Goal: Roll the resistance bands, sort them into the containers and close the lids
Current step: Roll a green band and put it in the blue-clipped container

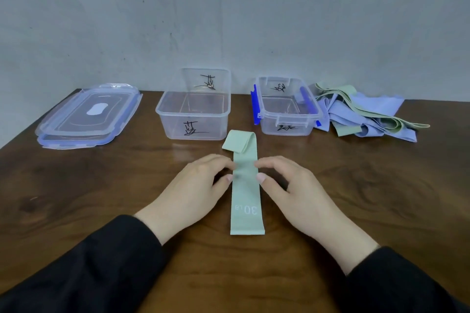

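Head view: green band [245,193] laid flat for rolling.
Left hand [193,190] and right hand [292,190] pinching opposite edges, squaring it; both containers [193,119] open, awaiting rolls.

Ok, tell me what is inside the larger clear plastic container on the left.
The larger clear plastic container looks empty: through its walls only the bare bottom and black handwritten marks show. No band lies inside. Nothing covers it, as both lids lie stacked at its left.
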{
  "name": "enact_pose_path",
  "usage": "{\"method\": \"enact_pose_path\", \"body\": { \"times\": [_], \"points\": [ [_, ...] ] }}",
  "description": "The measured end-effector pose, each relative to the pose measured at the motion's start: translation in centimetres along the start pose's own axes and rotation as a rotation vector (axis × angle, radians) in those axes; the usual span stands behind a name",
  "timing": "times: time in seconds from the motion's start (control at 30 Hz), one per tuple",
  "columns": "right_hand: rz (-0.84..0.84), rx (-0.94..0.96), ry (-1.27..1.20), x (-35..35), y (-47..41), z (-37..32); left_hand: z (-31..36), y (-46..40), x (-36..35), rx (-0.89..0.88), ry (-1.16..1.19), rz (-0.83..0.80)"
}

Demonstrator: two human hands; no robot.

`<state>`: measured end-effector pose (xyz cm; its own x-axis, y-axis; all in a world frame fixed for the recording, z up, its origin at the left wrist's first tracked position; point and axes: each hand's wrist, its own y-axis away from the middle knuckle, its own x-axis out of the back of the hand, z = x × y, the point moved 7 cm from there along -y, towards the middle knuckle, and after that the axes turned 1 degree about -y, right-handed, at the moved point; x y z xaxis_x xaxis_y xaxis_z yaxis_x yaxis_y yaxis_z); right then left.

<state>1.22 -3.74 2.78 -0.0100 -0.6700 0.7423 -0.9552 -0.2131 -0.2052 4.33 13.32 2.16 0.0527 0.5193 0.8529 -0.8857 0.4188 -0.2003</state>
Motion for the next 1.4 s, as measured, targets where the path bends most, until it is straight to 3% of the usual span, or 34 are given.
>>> {"method": "enact_pose_path", "body": {
  "times": [0.17, 0.3, 0.7, 1.17, 1.4],
  "points": [
    [-0.169, 0.254, -0.017, -0.5, 3.7, -2.7, 2.7, 3.5, 1.0, -0.214, 0.147, -0.097],
    [-0.246, 0.274, 0.152, -1.8, 4.5, -2.1, 3.7, 4.7, -0.2, -0.352, -0.025, -0.232],
    [-0.165, 0.307, 0.162, -1.7, 4.9, -1.9, 3.7, 4.9, -0.5, -0.341, -0.118, -0.222],
    [-0.214, 0.229, 0.126, -2.0, 4.1, -1.9, 3.1, 4.5, -0.5, -0.201, 0.003, -0.172],
    [-0.227, 0.226, 0.129, -1.9, 3.9, -2.0, 3.3, 4.4, -0.5, -0.245, -0.042, -0.162]
  ]
}}
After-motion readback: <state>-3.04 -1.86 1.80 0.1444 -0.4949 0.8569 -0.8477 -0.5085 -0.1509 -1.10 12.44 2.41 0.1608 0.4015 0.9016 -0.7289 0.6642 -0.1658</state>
